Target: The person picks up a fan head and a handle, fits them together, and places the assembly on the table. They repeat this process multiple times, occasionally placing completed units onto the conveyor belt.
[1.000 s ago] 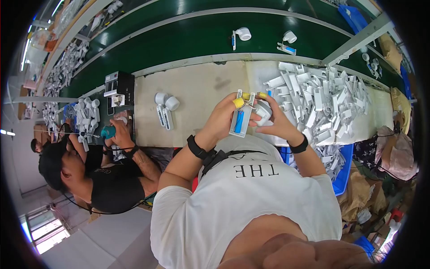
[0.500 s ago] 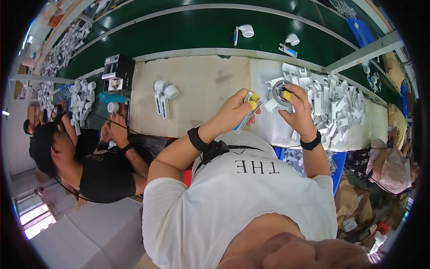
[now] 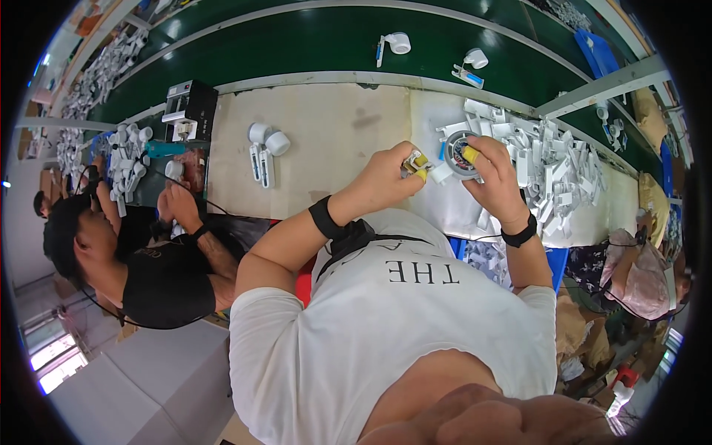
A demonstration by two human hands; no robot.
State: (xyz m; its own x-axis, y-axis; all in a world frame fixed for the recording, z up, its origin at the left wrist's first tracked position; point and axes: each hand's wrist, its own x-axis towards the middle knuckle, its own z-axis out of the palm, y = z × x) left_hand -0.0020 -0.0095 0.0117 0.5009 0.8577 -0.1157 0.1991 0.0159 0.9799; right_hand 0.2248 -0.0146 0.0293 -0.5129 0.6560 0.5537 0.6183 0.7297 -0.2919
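Note:
My left hand is closed on a slim part whose metallic-looking end shows between the yellow-covered fingertips; the fingers hide most of it. Just to its right, my right hand grips a round white housing with a grey ring around its open face. A short white neck sticks out from the housing toward my left hand. The two parts are close together above the table, and I cannot tell whether they touch. Yellow covers are on the thumb or fingertips of both hands.
A pile of white plastic pieces lies right of my hands. Two white assemblies rest on the table at left, near a black machine. Beyond runs a green conveyor carrying two more assemblies. A co-worker sits at left.
My left hand has turned the slim part, so its blue-and-white length no longer shows below the fingers. The assemblies on the conveyor appear slightly further left.

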